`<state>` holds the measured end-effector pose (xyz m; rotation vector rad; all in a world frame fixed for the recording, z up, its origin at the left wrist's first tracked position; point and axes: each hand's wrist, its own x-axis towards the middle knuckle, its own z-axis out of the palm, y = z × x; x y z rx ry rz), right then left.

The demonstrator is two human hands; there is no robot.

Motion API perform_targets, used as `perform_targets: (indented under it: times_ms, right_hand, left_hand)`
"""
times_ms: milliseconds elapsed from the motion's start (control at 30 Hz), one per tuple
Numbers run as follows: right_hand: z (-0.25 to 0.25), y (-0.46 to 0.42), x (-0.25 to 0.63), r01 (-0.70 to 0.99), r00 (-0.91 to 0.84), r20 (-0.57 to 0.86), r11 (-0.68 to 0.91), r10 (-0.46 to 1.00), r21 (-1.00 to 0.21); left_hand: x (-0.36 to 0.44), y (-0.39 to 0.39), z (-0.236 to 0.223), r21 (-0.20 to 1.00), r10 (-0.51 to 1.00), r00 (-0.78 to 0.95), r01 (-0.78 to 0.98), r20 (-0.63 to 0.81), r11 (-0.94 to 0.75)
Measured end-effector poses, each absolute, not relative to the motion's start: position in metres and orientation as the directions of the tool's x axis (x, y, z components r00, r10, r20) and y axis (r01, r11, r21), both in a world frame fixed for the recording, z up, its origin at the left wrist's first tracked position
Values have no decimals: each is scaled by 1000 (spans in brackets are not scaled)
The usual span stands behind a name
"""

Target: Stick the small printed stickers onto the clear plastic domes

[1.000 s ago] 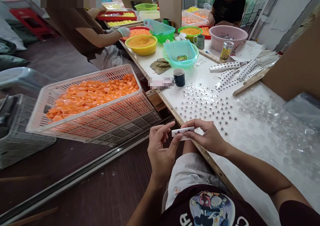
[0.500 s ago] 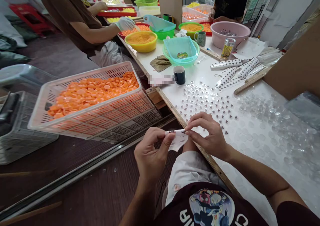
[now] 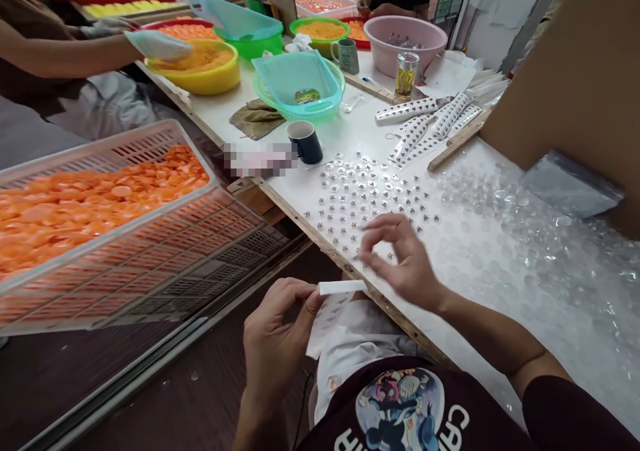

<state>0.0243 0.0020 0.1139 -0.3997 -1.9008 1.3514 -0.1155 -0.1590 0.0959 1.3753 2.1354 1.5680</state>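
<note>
My left hand (image 3: 283, 324) pinches a white sticker strip (image 3: 327, 318) at its folded upper edge. The strip hangs down over my lap, faint dark prints showing on it. My right hand (image 3: 395, 254) is apart from the strip, over the table edge, thumb and forefinger closed. A small dark-printed sticker (image 3: 354, 258) seems to be at those fingertips, blurred by motion. Just beyond lie many clear discs with small dark prints (image 3: 370, 188), spread in loose rows on the white table. To the right is a wide spread of plain clear discs (image 3: 530, 238).
An orange-filled crate (image 3: 100, 191) stands left of the table. Further back are a dark mug (image 3: 305, 143), a brown cloth (image 3: 256, 118), a turquoise basket (image 3: 300, 88), rolled sticker sheets (image 3: 407, 111) and a pink basin (image 3: 405, 41). A co-worker's gloved hand (image 3: 157, 43) is over a yellow bowl (image 3: 215, 71).
My right hand has come away from the strip and moved over the table edge, fingers pinched. My left hand still holds the strip. The view has turned to the right.
</note>
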Motion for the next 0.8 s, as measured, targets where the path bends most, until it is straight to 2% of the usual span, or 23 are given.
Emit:
perform_targets:
  times_ms: [133,233,300,400,533,667,800]
  right_hand:
    - [82,96,72,20,-387,345,382,855,-924]
    - [47,172,102,161,-244,249,293,937,-943]
    - [27,208,110,237,-261,154,218,953,-947]
    - [11,236,107,370,-347,64,200,936,-907]
    - [9,249,98,540,-481,-18,279,877,-794]
    - [9,253,91,620,-561,-66,366,825,-694]
    - [6,248,83,709,-598,-86,475,797,-521]
  left_hand:
    - [-122,-158,79,848,738,-592,527,324,51]
    - [-125,-153,70,861,758,-587,505,285,68]
    - [-125,-149,66,865,770,-584,494,256,87]
    - [-124,-145,63,872,779,-585,477,224,108]
    - [-128,-145,54,885,771,-610,443,183,140]
    - [-131,-145,45,888,762,-630,425,148,178]
    - [-131,-140,43,890,768,-623,421,145,174]
